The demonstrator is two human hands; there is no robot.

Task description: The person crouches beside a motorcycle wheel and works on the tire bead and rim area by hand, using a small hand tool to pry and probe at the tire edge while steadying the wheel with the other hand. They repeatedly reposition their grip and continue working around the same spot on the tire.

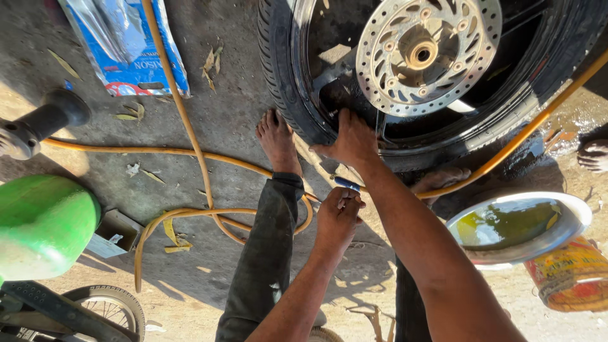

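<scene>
A black motorcycle wheel (297,76) with a drilled silver brake disc (427,54) lies on the concrete in front of me. My right hand (351,139) grips the tyre and rim at its near edge. My left hand (339,215) sits just below it, closed on a small tool with a blue handle (347,184) that points toward the rim. My bare left foot (277,140) rests against the tyre's left side. My other foot (440,180) shows under my right forearm.
An orange hose (190,136) loops over the floor and past the wheel. A metal basin of water (516,225) stands on a yellow bucket (570,272) at right. A green tank (41,225), a blue bag (136,60) and another person's toes (592,155) are nearby.
</scene>
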